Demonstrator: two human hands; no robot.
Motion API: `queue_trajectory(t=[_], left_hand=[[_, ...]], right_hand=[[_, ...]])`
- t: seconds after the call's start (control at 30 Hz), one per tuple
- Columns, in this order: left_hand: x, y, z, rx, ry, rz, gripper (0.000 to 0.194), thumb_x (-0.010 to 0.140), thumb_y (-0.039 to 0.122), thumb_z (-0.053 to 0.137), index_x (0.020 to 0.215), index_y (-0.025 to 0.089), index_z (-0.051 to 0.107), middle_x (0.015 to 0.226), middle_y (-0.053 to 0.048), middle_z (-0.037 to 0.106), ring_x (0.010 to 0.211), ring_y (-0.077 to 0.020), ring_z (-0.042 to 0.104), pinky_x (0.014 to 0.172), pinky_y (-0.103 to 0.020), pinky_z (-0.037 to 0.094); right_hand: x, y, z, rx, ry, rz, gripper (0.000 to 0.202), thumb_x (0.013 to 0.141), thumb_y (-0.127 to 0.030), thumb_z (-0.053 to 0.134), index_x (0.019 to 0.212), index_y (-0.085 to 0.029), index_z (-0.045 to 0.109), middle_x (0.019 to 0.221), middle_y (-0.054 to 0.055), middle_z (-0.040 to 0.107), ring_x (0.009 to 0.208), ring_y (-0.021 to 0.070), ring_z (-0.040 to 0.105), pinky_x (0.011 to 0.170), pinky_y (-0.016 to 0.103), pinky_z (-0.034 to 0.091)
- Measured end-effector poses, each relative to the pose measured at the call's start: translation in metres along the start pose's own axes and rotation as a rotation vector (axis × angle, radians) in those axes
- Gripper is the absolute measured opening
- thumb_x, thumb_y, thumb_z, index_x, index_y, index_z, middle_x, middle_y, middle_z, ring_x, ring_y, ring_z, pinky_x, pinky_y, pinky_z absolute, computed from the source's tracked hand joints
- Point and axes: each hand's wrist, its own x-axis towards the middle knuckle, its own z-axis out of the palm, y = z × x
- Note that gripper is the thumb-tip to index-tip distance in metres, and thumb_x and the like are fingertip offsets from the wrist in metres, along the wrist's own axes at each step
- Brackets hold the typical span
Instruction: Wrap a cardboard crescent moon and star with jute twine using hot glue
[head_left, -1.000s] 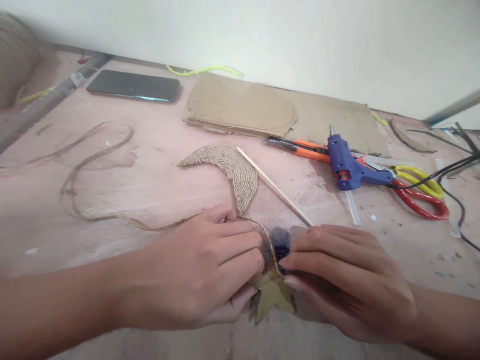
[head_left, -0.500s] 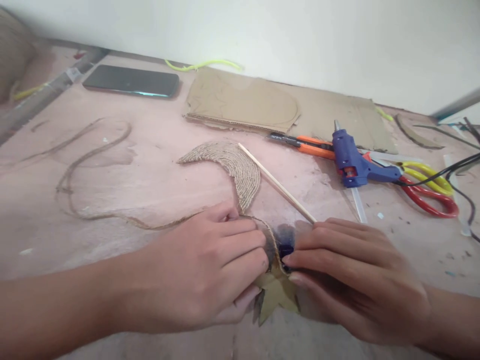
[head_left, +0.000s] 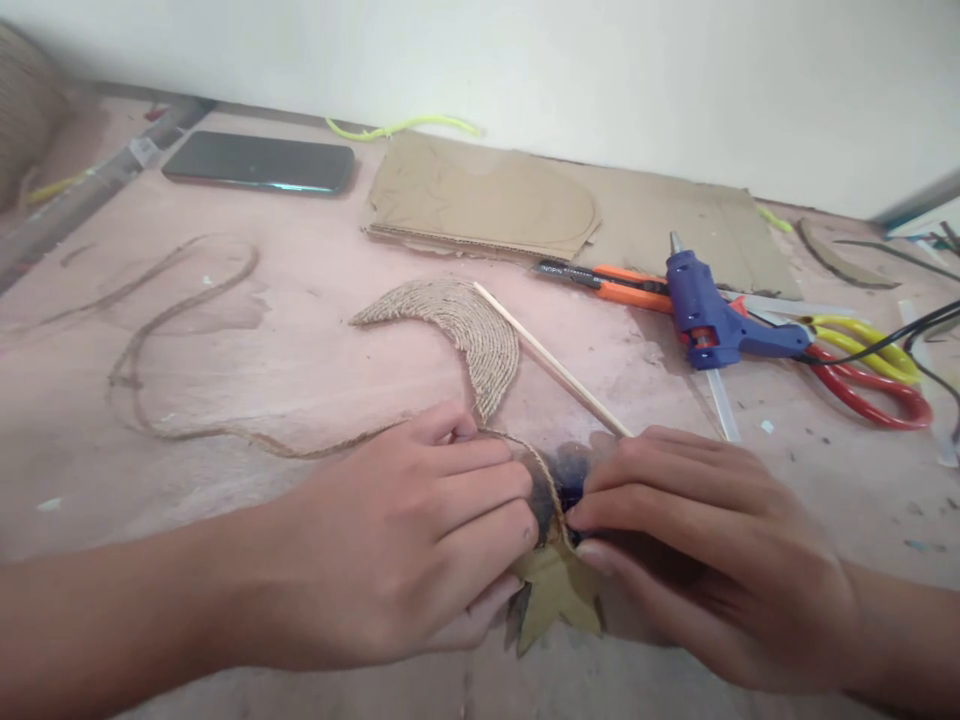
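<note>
A small cardboard star [head_left: 559, 592] is between my two hands. My left hand [head_left: 420, 540] is closed at the star's left side, its fingertips mostly hidden. Jute twine [head_left: 281, 447] runs beneath my left hand and curves down onto the star's top. With thumb and forefinger, my right hand [head_left: 712, 550] pinches the twine against the star's right edge. A thin wooden stick [head_left: 559, 368] reaches into the right hand; whether it is gripped there is hidden. The stick's tip touches a twine-covered crescent moon [head_left: 465, 325]. Behind the star, a dark blue object [head_left: 571, 480] is partly covered.
A blue glue gun [head_left: 701, 310] lies near an orange utility knife [head_left: 630, 285] and red-and-yellow scissors [head_left: 885, 395]. Farther back are cardboard sheets [head_left: 480, 205], a phone [head_left: 259, 162] and a yellow-green cord [head_left: 420, 122]. A twine roll [head_left: 26, 115] is at far left.
My right fingers have shifted slightly at the star's top, still pinching the twine. The left hand stays nearly in place. The view has moved a little.
</note>
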Motion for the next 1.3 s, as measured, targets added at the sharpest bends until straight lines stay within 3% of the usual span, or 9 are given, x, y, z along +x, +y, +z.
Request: queue_trajectory(t=[0.57, 0.77, 0.9, 1.07, 1.3], left_hand=[[0.001, 0.000, 0.001, 0.010, -0.006, 0.008, 0.021, 0.106, 0.013, 0.061, 0.088, 0.022, 0.058, 0.083, 0.001, 0.070, 0.076, -0.0185, 0.062, 0.076, -0.041, 0.041], [0.001, -0.002, 0.003, 0.013, -0.024, 0.019, 0.020, 0.107, 0.017, 0.063, 0.087, 0.020, 0.060, 0.084, 0.000, 0.070, 0.081, -0.0189, 0.064, 0.078, -0.041, 0.043], [0.000, -0.003, 0.001, 0.009, -0.034, 0.024, 0.018, 0.105, 0.015, 0.064, 0.087, 0.018, 0.063, 0.085, 0.000, 0.070, 0.080, -0.0187, 0.063, 0.078, -0.042, 0.042], [0.002, -0.002, -0.001, 0.002, -0.019, 0.031, 0.020, 0.106, 0.016, 0.063, 0.086, 0.020, 0.060, 0.082, 0.001, 0.069, 0.077, -0.0178, 0.059, 0.076, -0.041, 0.040], [0.002, -0.001, 0.000, 0.010, -0.018, 0.022, 0.022, 0.108, 0.013, 0.060, 0.087, 0.020, 0.059, 0.082, 0.001, 0.068, 0.075, -0.0171, 0.057, 0.076, -0.041, 0.039]], right_hand=[[0.005, 0.003, 0.008, -0.053, 0.017, -0.024, 0.015, 0.104, -0.009, 0.060, 0.099, -0.023, 0.059, 0.081, -0.002, 0.071, 0.072, 0.0140, 0.065, 0.067, 0.030, 0.054], [0.007, 0.005, -0.003, 0.103, 0.023, 0.093, 0.019, 0.098, -0.007, 0.053, 0.097, -0.025, 0.049, 0.078, -0.002, 0.059, 0.067, 0.0136, 0.058, 0.058, 0.028, 0.049], [0.007, 0.006, -0.007, 0.136, 0.010, 0.076, 0.024, 0.098, -0.004, 0.046, 0.093, -0.026, 0.042, 0.074, -0.003, 0.053, 0.065, 0.0133, 0.052, 0.059, 0.029, 0.045], [0.004, 0.006, -0.002, 0.072, -0.035, 0.058, 0.014, 0.111, -0.018, 0.059, 0.100, -0.024, 0.056, 0.079, -0.003, 0.065, 0.067, 0.0131, 0.058, 0.063, 0.029, 0.046], [0.003, 0.007, 0.001, 0.103, -0.030, 0.072, 0.007, 0.112, -0.018, 0.066, 0.106, -0.021, 0.065, 0.083, -0.002, 0.072, 0.071, 0.0130, 0.063, 0.067, 0.029, 0.047]])
